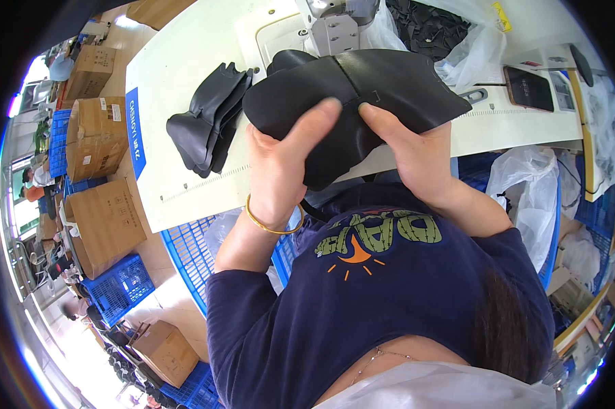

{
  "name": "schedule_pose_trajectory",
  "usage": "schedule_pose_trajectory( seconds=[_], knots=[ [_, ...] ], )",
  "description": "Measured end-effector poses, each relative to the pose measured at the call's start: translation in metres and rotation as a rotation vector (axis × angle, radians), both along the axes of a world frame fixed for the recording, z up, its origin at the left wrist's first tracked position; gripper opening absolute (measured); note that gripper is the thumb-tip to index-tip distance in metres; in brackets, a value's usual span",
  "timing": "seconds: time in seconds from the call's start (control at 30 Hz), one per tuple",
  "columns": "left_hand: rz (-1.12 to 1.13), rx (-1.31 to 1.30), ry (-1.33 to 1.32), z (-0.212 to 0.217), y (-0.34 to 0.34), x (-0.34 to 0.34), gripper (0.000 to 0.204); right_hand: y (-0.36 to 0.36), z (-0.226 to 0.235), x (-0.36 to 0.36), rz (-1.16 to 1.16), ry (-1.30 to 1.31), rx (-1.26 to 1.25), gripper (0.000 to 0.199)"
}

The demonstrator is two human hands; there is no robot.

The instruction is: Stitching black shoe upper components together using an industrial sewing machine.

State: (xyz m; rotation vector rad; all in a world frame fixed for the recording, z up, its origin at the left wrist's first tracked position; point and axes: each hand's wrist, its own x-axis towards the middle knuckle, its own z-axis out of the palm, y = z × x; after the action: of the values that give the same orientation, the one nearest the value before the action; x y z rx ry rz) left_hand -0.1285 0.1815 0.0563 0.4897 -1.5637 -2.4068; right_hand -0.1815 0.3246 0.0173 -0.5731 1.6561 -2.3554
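Note:
Both hands grip one black leather-like piece [403, 78] with a seam across its middle, raised over the front part of the white sewing table [185, 41]. My left hand [283, 153] pinches it left of the seam, thumb on top and fingers underneath. My right hand [413, 146] holds it just right of the seam, its thumb tip close to the left thumb. A part of the piece hangs down between the hands. On the table to the left lies a stack of similar folded black pieces [212, 119].
Behind the held piece stands the sewing machine [335, 34]. A clear plastic bag of black scraps [427, 31] lies at the back. A phone [529, 88] rests at the right. Blue crates [188, 255] stand below the table, and cardboard boxes [96, 136] line the floor at left.

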Motion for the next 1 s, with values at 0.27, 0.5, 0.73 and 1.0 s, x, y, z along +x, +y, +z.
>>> schedule_pose_trajectory(
  seconds=[0.27,0.5,0.73,1.0],
  knots=[
    [-0.045,-0.201,0.048,-0.009,-0.002,-0.004,0.022,-0.002,-0.001,0.000,-0.027,0.007,-0.003,0.022],
    [-0.011,-0.211,0.056,-0.008,0.001,-0.007,0.021,-0.003,-0.001,-0.001,-0.023,-0.001,-0.036,0.022],
    [-0.063,-0.365,0.069,-0.005,-0.005,-0.007,0.016,-0.003,0.003,0.000,-0.053,0.051,0.004,0.016],
    [0.019,-0.055,0.012,0.008,-0.002,-0.006,0.019,-0.008,0.005,0.001,-0.069,0.045,-0.071,0.015]
  ],
)
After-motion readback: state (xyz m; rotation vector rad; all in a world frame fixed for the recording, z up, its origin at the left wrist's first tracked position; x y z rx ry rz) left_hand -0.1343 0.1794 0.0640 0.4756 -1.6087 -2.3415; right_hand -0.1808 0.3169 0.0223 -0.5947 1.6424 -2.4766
